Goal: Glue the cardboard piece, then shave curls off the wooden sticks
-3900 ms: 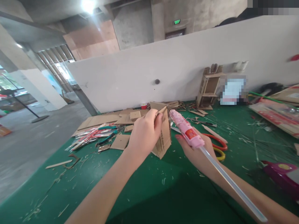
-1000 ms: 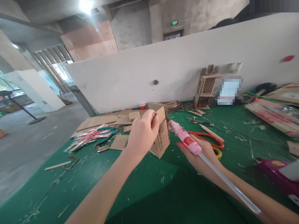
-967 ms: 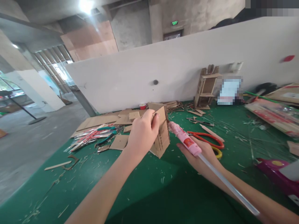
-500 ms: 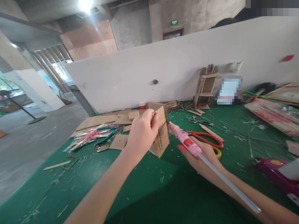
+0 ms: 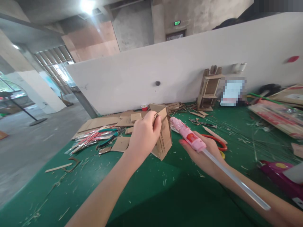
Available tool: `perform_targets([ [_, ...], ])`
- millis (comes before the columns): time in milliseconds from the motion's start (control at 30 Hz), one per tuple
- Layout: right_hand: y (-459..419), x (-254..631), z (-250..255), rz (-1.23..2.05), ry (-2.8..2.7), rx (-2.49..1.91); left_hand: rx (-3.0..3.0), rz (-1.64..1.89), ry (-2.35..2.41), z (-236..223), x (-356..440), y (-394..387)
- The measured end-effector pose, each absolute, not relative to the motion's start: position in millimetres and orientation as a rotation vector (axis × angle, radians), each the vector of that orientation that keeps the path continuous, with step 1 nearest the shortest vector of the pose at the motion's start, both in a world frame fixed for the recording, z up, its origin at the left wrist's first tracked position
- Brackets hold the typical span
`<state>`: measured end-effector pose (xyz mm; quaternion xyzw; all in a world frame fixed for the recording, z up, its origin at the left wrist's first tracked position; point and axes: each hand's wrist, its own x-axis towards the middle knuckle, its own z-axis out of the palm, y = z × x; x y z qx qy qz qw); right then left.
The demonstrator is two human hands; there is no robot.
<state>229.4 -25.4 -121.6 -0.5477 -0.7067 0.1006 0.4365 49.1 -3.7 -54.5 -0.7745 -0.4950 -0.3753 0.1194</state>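
My left hand is closed around the top of a folded cardboard piece, holding it upright just above the green table. My right hand grips a pink glue gun with a long clear glue stick sticking out of its back toward me. The gun's nozzle points at the cardboard's upper right edge and is almost touching it.
Flat cardboard sheets, pliers and red-handled tools lie at the left. Orange scissors lie behind my right hand. A cardboard shelf model leans on the white wall. A magenta object sits at the right; scraps litter the table.
The glue gun has risen slightly and its nozzle has moved closer to the cardboard's top edge. My left hand and the cardboard have stayed almost still.
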Motion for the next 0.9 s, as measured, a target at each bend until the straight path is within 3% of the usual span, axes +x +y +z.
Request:
perform_targets([
  [367,-27.6,233.4,-149.5,0.159,-1.814,-1.351,-2.246,-1.076,-1.43,-54.4,47.8,-3.1],
  [900,-18.8,228.7,-103.5,0.104,-1.772,-1.408,-2.303,-1.091,-1.442,-51.3,49.3,-5.3],
])
